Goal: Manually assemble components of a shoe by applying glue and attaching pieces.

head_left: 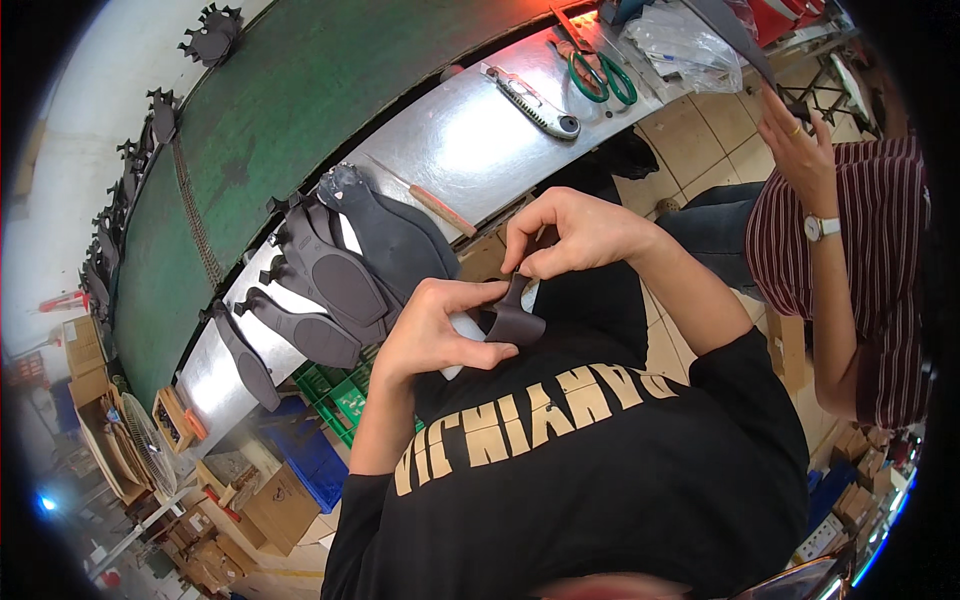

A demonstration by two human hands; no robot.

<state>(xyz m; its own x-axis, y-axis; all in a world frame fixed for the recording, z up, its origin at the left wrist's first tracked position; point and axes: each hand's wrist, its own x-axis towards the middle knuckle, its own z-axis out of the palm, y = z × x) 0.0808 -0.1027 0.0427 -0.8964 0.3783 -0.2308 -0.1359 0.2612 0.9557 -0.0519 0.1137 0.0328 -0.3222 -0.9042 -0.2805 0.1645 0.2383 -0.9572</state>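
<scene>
In front of my chest, both hands work on a small dark brown strap piece [516, 322], curved into a band, which looks like a sandal upper. My left hand [440, 322] grips its left side between thumb and fingers. With thumb and forefinger, my right hand [585, 235] pinches its narrow upper end. The fingers partly cover the piece. Just beyond my left hand, dark shoe soles [345, 285] with small straps lie on the metal ledge. A larger black sole-shaped piece [385, 225] rests beside them.
Along the metal ledge [450, 140] lie a wooden-handled tool [442, 208], a utility knife [535, 105] and green-handled scissors [600, 78]. Behind it, a green conveyor belt [270, 120] carries more soles. A co-worker in a striped shirt [850, 240] stands at right. Green crates [340, 400] sit below the ledge.
</scene>
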